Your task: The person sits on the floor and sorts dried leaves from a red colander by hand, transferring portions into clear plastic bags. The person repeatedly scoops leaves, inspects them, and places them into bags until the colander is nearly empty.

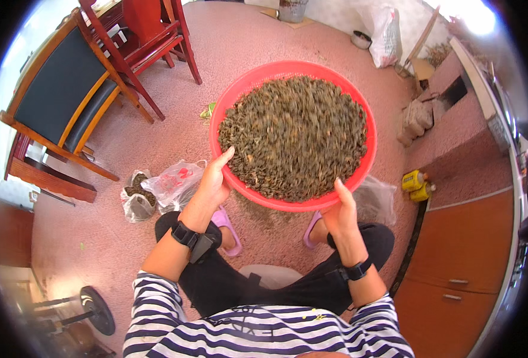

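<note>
A round red plastic sieve basket (292,206) is held up in front of me over the floor. It carries a broad heap of small, dark brown-green dried pieces (291,134), blurred in the middle as if in motion. My left hand (218,178) grips the near left rim, thumb over the edge. My right hand (342,209) grips the near right rim, its thumb also on top. The fingers of both hands are mostly hidden under the basket. Fine dark debris (264,215) lies on the floor below, between my feet in pink slippers.
Plastic bags (174,181), one holding dark dried material, lie on the floor at left; another clear bag (376,199) is right of the basket. Wooden chairs (60,85) stand upper left, a weight plate (97,310) lower left. Yellow bottles (414,181) stand near the orange cabinet (465,250).
</note>
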`<control>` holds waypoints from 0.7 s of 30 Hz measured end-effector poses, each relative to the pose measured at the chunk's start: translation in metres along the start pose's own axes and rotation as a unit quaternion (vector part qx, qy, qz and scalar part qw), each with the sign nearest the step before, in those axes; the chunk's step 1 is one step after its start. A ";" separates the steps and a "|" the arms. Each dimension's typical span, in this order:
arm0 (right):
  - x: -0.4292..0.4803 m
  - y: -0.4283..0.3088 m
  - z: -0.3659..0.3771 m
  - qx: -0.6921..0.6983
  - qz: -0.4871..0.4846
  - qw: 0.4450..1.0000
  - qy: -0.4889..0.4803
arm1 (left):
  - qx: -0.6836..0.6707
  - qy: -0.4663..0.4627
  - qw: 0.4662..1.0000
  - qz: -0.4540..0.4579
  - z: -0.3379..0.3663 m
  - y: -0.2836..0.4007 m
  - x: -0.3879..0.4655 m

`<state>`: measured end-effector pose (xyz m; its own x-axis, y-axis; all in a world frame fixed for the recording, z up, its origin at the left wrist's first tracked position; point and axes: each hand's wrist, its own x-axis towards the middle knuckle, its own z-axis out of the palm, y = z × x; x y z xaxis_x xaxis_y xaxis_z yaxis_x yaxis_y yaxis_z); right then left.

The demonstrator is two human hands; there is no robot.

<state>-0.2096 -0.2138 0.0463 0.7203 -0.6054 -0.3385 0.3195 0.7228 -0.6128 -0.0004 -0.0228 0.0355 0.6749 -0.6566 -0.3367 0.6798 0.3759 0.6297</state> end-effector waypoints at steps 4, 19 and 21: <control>-0.009 -0.005 -0.001 0.004 -0.002 0.996 -0.089 | -0.014 0.026 1.000 -0.007 0.004 -0.007 -0.006; 0.009 0.018 0.001 -0.043 -0.002 0.999 -0.025 | -0.085 0.015 0.996 0.004 0.005 -0.020 0.011; 0.009 0.023 0.003 0.022 0.039 0.997 0.058 | -0.042 0.042 0.997 -0.043 0.004 -0.025 0.008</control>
<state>-0.1942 -0.2013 0.0312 0.6692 -0.5793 -0.4654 0.2940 0.7816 -0.5502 -0.0125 -0.0401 0.0200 0.6321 -0.6326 -0.4475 0.7559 0.3766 0.5354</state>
